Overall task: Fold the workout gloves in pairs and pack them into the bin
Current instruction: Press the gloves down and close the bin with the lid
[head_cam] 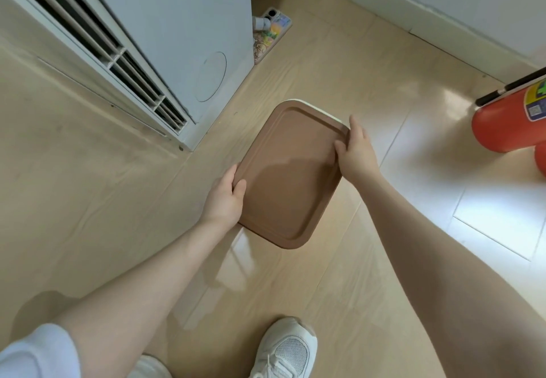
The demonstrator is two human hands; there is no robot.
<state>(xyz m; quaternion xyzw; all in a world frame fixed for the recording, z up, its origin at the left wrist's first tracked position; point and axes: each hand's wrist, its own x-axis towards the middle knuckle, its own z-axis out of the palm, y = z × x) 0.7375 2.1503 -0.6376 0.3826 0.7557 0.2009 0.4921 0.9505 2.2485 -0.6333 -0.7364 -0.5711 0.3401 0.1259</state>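
A bin with a brown rectangular lid (291,177) stands on the pale wooden floor; a thin strip of its white rim (319,110) shows at the far edge. My left hand (226,200) grips the lid's left long edge, thumb on top. On the opposite long edge, my right hand (356,148) holds the lid near its far corner. The lid covers the bin, so its inside is hidden. No workout gloves are in view.
A white floor-standing air conditioner (165,38) rises at the upper left. A phone in a patterned case (273,35) lies behind it. Red fire extinguishers (508,117) lie at the right. My white shoe (285,351) is near the bottom.
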